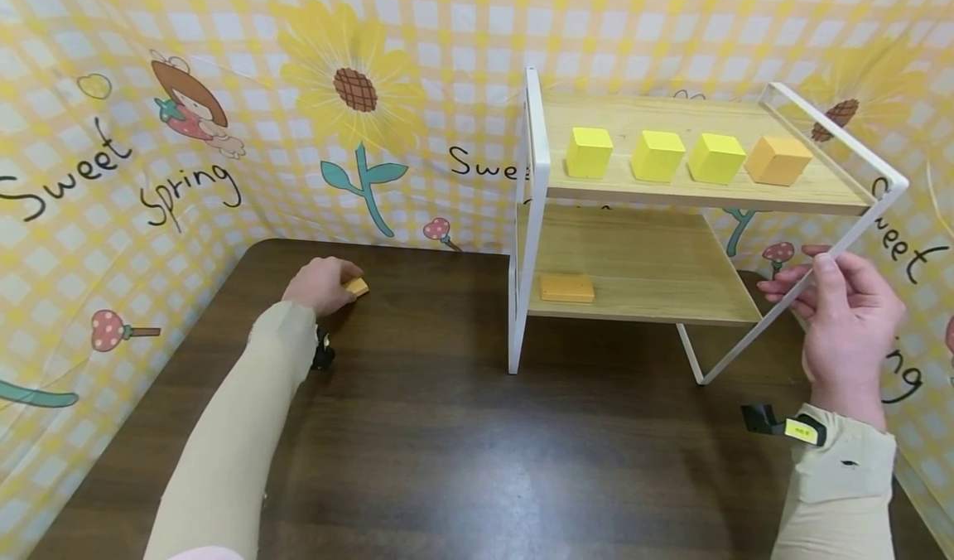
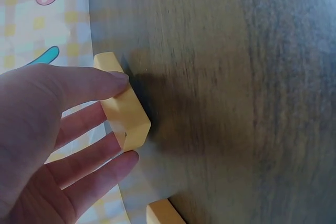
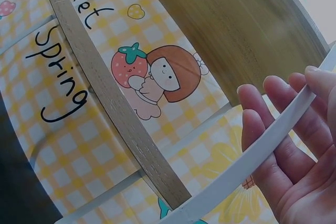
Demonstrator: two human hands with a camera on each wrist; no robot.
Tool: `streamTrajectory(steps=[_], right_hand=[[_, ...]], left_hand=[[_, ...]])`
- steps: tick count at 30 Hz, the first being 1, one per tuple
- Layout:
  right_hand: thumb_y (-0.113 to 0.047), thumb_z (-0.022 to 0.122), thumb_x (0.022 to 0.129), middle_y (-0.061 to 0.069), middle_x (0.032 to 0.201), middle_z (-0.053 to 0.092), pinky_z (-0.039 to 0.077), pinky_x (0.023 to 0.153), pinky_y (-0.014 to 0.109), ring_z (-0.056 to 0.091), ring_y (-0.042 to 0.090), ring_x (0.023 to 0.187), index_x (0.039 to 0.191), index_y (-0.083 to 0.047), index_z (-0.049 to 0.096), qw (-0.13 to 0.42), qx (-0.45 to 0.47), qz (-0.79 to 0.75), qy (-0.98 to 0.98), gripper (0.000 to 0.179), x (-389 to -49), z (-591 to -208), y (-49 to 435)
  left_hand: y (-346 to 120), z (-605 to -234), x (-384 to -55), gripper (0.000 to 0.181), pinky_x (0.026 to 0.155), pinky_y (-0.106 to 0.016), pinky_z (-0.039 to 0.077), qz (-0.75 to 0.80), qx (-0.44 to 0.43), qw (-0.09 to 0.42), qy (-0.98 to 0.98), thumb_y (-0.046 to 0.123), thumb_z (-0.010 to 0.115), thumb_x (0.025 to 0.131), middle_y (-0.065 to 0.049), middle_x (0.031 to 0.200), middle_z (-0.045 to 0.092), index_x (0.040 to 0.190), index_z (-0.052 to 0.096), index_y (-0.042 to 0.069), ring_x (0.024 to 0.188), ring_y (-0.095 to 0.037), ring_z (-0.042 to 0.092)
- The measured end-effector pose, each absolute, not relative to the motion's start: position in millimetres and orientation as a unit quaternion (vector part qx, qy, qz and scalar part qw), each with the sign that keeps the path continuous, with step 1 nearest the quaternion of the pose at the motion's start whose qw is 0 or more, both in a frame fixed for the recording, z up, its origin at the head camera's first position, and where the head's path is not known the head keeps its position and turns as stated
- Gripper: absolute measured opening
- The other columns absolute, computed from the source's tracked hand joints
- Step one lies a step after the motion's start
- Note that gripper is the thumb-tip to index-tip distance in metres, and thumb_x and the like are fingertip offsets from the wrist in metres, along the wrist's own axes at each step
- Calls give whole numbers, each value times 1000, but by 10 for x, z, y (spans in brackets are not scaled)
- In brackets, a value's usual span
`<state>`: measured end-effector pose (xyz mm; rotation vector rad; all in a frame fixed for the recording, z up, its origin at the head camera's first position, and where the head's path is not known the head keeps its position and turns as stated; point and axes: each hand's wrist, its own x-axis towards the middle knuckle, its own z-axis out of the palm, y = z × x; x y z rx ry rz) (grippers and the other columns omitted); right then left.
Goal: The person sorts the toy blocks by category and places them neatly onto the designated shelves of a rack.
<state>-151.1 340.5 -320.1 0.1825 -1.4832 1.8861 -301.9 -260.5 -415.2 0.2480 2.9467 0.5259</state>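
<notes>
At the table's far left, my left hand (image 1: 320, 285) pinches an orange rectangular block (image 2: 126, 111), thumb on one face and fingers on the opposite side. A second orange block (image 2: 164, 212) shows partly at the bottom of the left wrist view. With thumb and fingers, my right hand (image 1: 853, 320) holds the slanting white side bar (image 1: 775, 313) of a two-tier shelf rack. Its upper board (image 1: 641, 111) carries three yellow cubes (image 1: 658, 156) and an orange block (image 1: 778, 161). On the lower board (image 1: 633, 245) a flat orange block (image 1: 566, 288) lies near the front left.
The rack's left side frame (image 1: 526, 229) stands nearly upright on the dark wooden table (image 1: 417, 427). A yellow checked cloth (image 1: 447, 63) with printed flowers and lettering hangs behind and along the sides. Its edge borders the table close to my left hand.
</notes>
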Motion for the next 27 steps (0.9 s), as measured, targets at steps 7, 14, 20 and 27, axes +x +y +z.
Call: streamTrajectory(steps=[7, 14, 20, 27], right_hand=[[-8, 65, 100, 18, 74, 67, 59, 60, 29, 72, 24, 61, 114, 23, 59, 358, 66, 732, -575, 35, -1524, -3204, 3416], [-8, 65, 100, 18, 74, 67, 59, 60, 29, 72, 24, 61, 114, 23, 59, 358, 72, 734, -573, 34, -1519, -3203, 3417], [-8, 65, 100, 19, 74, 67, 60, 60, 30, 71, 25, 60, 113, 23, 60, 357, 71, 737, -570, 34, -1517, -3200, 3412], [-7, 66, 99, 19, 74, 66, 60, 60, 30, 71, 25, 60, 113, 23, 60, 356, 72, 741, -565, 34, -1521, -3187, 3406]], left_hand=[[-2576, -4117, -3014, 45, 86, -56, 49, 172, 85, 56, 980, 8, 72, 89, -24, 126, 64, 133, 65, 1, 109, -40, 61], [-2543, -4054, -2993, 45, 88, -55, 50, 166, 98, 49, 980, 9, 73, 90, -25, 126, 64, 133, 66, 1, 110, -41, 61], [-2510, -4032, -2983, 44, 87, -53, 50, 167, 110, 45, 979, 9, 73, 89, -23, 124, 65, 132, 67, 1, 107, -38, 62], [-2461, -3996, -2967, 42, 85, -51, 50, 170, 128, 41, 976, 8, 73, 89, -21, 124, 67, 130, 68, 0, 103, -34, 63]])
